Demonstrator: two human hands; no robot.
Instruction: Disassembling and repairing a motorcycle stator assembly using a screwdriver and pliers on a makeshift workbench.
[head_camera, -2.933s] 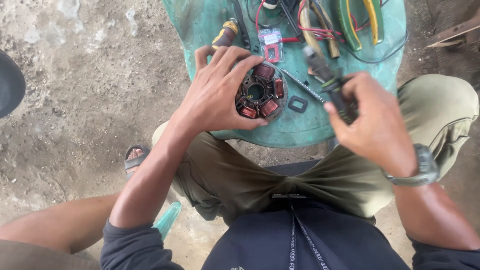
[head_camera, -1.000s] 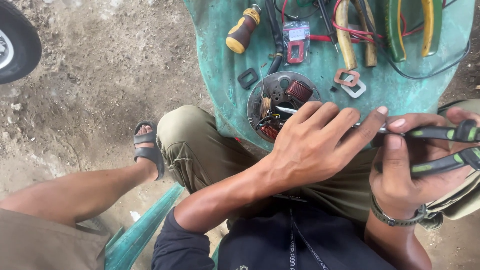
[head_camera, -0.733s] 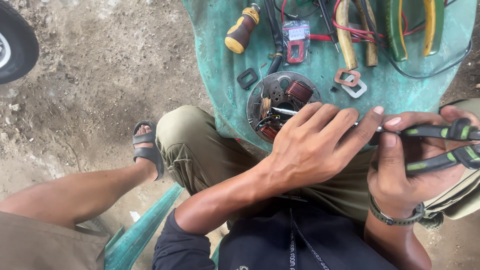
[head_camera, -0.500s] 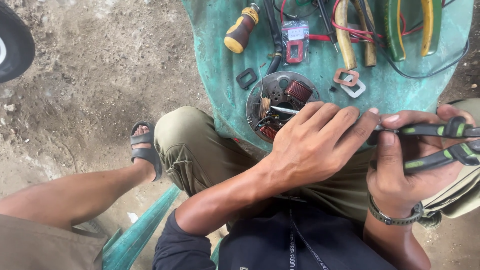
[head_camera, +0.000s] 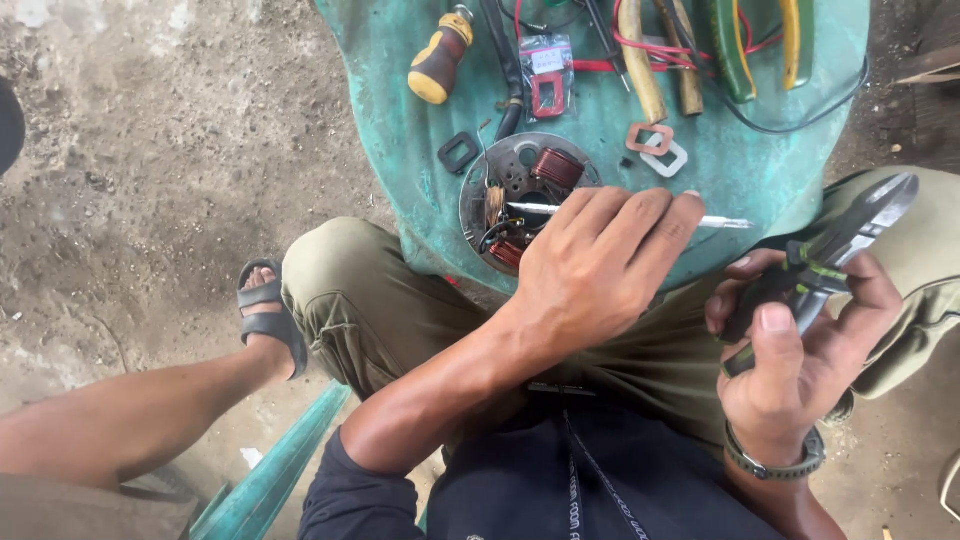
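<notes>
While the left hand pinches a thin white wire beside the stator, the right hand grips pliers.

Daylight falls on a rough, dusty concrete floor outdoors.

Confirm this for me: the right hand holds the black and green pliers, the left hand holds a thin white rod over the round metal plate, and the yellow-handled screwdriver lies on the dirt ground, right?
Not quite. The head view shows the yellow-handled screwdriver lying on the green stool top, not the ground.

Stator plate on stool
</notes>
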